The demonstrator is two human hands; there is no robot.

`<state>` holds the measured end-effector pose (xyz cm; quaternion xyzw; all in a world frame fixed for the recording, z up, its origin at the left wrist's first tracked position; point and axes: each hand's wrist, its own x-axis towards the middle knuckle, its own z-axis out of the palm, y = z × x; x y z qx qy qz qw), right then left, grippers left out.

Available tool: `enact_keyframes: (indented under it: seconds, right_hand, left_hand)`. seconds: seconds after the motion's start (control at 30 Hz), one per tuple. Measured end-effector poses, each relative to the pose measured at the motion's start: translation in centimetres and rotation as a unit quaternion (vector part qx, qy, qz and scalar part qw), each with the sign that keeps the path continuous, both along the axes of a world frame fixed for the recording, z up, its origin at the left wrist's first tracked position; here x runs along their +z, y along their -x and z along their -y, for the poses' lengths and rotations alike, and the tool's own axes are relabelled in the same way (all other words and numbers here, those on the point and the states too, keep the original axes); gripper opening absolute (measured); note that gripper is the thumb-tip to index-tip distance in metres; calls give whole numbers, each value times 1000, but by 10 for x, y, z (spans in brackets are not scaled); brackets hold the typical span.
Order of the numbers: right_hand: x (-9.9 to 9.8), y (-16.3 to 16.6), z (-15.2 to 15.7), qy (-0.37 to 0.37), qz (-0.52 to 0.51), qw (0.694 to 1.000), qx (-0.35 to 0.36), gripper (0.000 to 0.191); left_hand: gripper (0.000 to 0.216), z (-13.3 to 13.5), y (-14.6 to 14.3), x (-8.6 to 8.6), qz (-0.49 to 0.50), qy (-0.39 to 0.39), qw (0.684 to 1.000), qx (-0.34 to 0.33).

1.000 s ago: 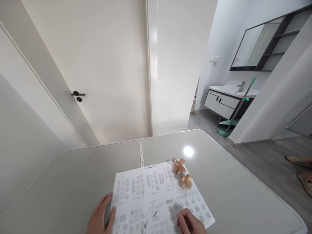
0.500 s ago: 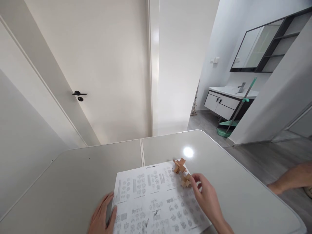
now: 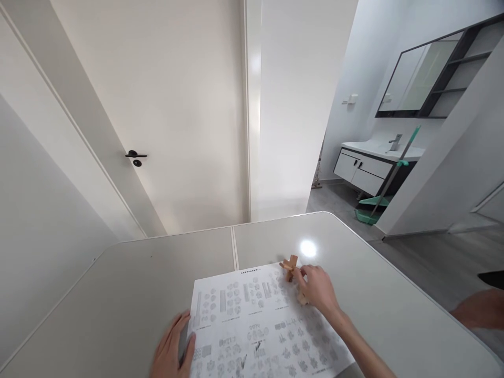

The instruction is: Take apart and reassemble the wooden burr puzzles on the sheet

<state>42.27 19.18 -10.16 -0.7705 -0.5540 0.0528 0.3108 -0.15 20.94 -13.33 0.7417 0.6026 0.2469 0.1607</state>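
Observation:
Two small wooden interlocking puzzles lie on the far right part of a white printed sheet. My right hand [image 3: 317, 286] is over them, its thumb and fingers closed at the right side of the farther wooden puzzle [image 3: 290, 263], which has crossing bars. Partly hidden beneath that hand is the nearer wooden puzzle [image 3: 302, 299]. My left hand [image 3: 173, 344] lies at the left edge of the sheet [image 3: 244, 315], thumb on the paper and apart from the fingers, holding nothing. Rows of grey diagrams cover the sheet.
The grey table [image 3: 137, 294] has a seam and a bright light reflection. Beyond it stands a white door with a black handle [image 3: 136, 155]. To the right are a washbasin cabinet [image 3: 364, 168] and a green dustpan [image 3: 368, 214]. Part of a person's limb [image 3: 478, 310] shows at the right edge.
My right hand has moved from the nearer puzzle up and left to the farther one, now covering much of the nearer. My left hand stays by the sheet. The view has shifted slightly.

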Motion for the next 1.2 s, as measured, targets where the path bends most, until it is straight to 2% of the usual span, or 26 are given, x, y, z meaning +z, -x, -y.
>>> enact_keyframes:
  seconds: [0.17, 0.23, 0.3, 0.37, 0.43, 0.53, 0.6, 0.67, 1.0, 1.2]
  right_hand:
    - [29, 24, 25, -44, -3, 993, 111, 42]
    - [44, 35, 40, -70, -25, 979, 190, 35]
    - [58, 46, 54, -68, -37, 968, 239, 28]
    - [68, 55, 65, -58, -45, 958, 276, 24]
    - [72, 62, 72, -49, -50, 950, 303, 21]
    - [67, 71, 78, -51, -39, 943, 326, 17]
    - [58, 74, 81, -61, -22, 941, 333, 16]
    - [46, 76, 83, -71, -3, 940, 333, 16]
    - [-13, 81, 90, -71, 45, 956, 282, 20]
    - [-25, 78, 92, -51, 18, 955, 293, 21]
  left_hand:
    - [49, 7, -8, 12, 22, -7, 1000, 8]
    - [47, 13, -22, 26, 48, 1, 999, 10]
    - [47, 21, -43, 46, 96, 67, 993, 4]
    - [54, 27, -66, 68, 131, 136, 980, -70]
    - [72, 29, -88, 87, 140, 173, 960, -173]
    - [106, 26, -110, 101, 151, 204, 934, -253]
    - [113, 22, -118, 101, 157, 225, 918, -287]
    - [110, 19, -123, 95, 153, 234, 912, -301]
    - [99, 24, -130, 49, 129, 180, 934, -280]
    - [101, 23, -130, 35, 112, 175, 933, -293]
